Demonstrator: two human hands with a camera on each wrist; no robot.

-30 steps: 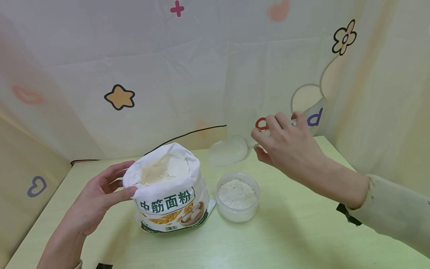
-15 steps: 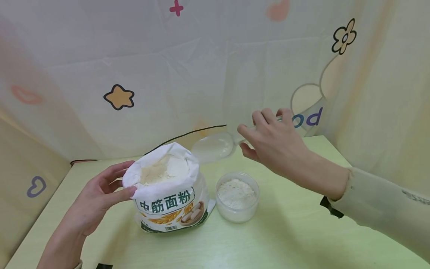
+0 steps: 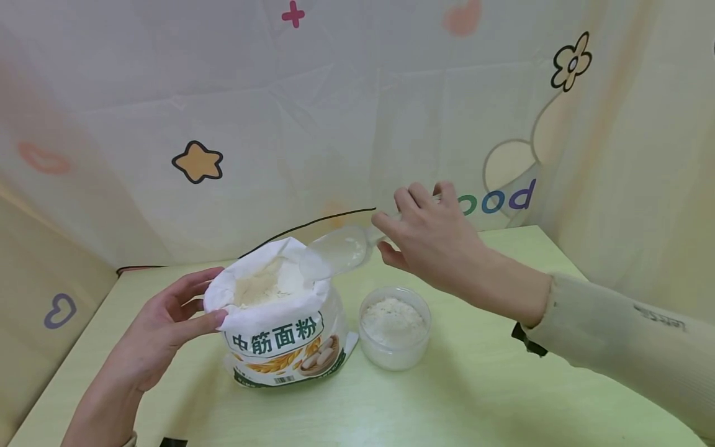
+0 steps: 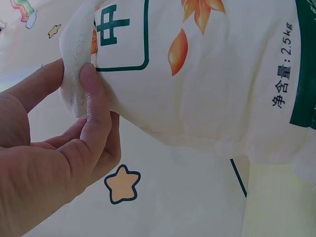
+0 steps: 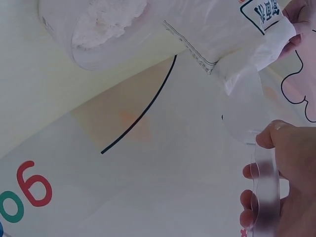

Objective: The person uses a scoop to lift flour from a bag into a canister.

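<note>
An opened white bag of flour (image 3: 285,341) stands on the table, its top edge rolled outward and flour showing inside. My left hand (image 3: 167,323) pinches the folded rim on the bag's left side, as the left wrist view also shows. My right hand (image 3: 436,239) grips the handle of a clear plastic scoop (image 3: 337,251). The scoop's tip is over the right edge of the bag's mouth, tilted down toward the flour. Right of the bag sits a round clear tub (image 3: 395,354) with white flour (image 3: 393,321) heaped in it.
Behind the table (image 3: 480,385) hangs a pale curtain (image 3: 313,124) printed with a star, a flower and letters. It also stands along both sides. A small black patch (image 3: 173,442) shows at the bottom edge, near the left forearm.
My right hand has moved left with the scoop, carrying it from above the tub to the bag's mouth. My left hand and the bag have stayed put.
</note>
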